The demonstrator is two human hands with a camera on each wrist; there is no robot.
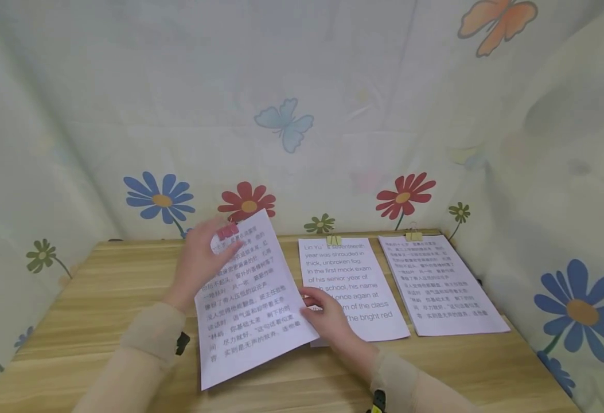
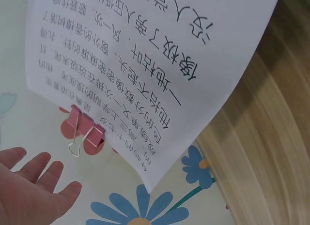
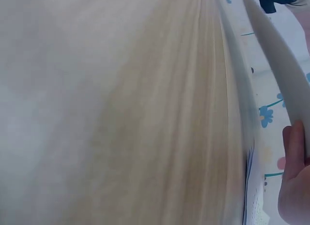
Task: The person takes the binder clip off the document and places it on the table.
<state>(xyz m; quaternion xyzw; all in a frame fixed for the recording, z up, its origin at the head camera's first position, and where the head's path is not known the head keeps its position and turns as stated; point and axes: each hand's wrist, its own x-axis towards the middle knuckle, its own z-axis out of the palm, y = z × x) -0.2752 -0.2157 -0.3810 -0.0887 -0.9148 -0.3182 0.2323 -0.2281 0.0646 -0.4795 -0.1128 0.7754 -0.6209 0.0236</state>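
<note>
A sheaf of printed paper [image 1: 250,310] with Chinese text is raised and tilted off the table at centre-left, a pink binder clip [image 1: 228,232] on its top edge. My right hand [image 1: 330,318] pinches the sheaf's lower right edge between thumb and fingers; the right wrist view catches this hand [image 3: 294,181] at the paper's edge. Beside the clip is my left hand [image 1: 195,258]. In the left wrist view its fingers are extended and spread, apart from the pink clip [image 2: 85,127], whose wire handles stick out.
Right of the raised sheaf lies an English-text sheaf [image 1: 343,275] with a yellowish clip [image 1: 334,240], partly covered by my right hand. Further right lies another Chinese-text sheaf [image 1: 441,287] with a similar clip [image 1: 413,236]. Behind the wooden table [image 1: 100,304] hangs a flowered curtain [image 1: 188,115].
</note>
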